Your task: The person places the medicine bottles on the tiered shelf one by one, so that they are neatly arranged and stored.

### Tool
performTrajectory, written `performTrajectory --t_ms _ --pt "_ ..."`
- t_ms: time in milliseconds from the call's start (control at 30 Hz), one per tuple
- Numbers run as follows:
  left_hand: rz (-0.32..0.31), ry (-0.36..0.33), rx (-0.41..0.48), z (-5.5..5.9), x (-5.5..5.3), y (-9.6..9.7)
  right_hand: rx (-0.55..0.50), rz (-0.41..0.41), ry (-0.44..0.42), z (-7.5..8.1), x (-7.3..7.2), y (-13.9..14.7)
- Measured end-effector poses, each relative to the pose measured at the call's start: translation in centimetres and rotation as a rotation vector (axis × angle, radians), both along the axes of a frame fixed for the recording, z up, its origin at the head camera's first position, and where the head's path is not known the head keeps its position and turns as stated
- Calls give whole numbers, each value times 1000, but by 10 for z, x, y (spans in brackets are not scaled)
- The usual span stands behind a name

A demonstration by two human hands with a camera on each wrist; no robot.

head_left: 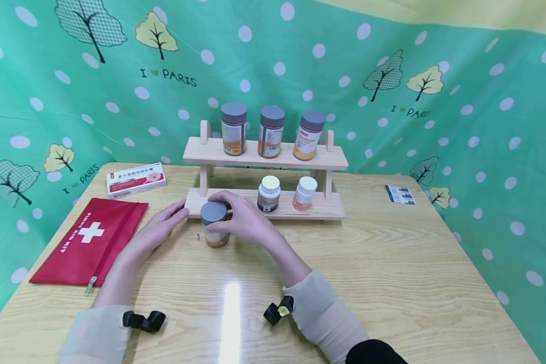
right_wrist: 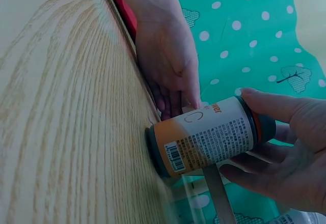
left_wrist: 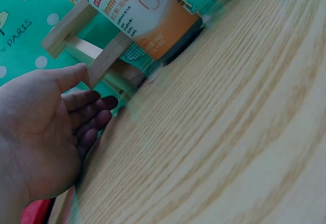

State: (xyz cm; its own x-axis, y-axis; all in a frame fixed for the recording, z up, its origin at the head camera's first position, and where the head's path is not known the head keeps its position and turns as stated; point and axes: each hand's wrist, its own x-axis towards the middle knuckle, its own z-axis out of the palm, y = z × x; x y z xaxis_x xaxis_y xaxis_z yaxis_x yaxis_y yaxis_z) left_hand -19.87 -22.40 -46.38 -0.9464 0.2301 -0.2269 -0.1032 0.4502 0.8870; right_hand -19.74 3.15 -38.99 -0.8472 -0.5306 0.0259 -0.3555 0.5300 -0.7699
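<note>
A vitamin C bottle (head_left: pixel 216 237) with a grey cap, white label and orange base is upright at the table, in front of the left end of a two-tier wooden shelf (head_left: pixel 309 215). My right hand (head_left: pixel 247 217) holds it around the cap and upper part, thumb on one side and fingers on the other, as the right wrist view shows. My left hand (head_left: pixel 156 230) is at the lower tier's left end; its thumb touches the wood there, and the other fingers bend loosely. In the left wrist view the same bottle (left_wrist: pixel 147 20) stands beyond that hand, apart from it.
Three grey-capped bottles stand on the upper tier, one being a middle bottle (head_left: pixel 270 134). Below are a dark white-capped bottle (head_left: pixel 268 197) and a small white bottle (head_left: pixel 305 194). Left lie a red first aid pouch (head_left: pixel 109 227) and medicine box (head_left: pixel 136 180); right, a printed card (head_left: pixel 399 195).
</note>
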Motion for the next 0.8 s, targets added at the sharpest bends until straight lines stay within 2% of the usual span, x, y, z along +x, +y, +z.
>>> performTrajectory --t_ms 300,533,800 --pt "0 -4 1 0 0 1 -106 -34 -14 7 2 2" --pt "3 -6 10 -1 -1 0 -203 -57 41 11 2 3" --pt "-5 -9 16 -1 0 0 -264 -92 89 13 3 4"
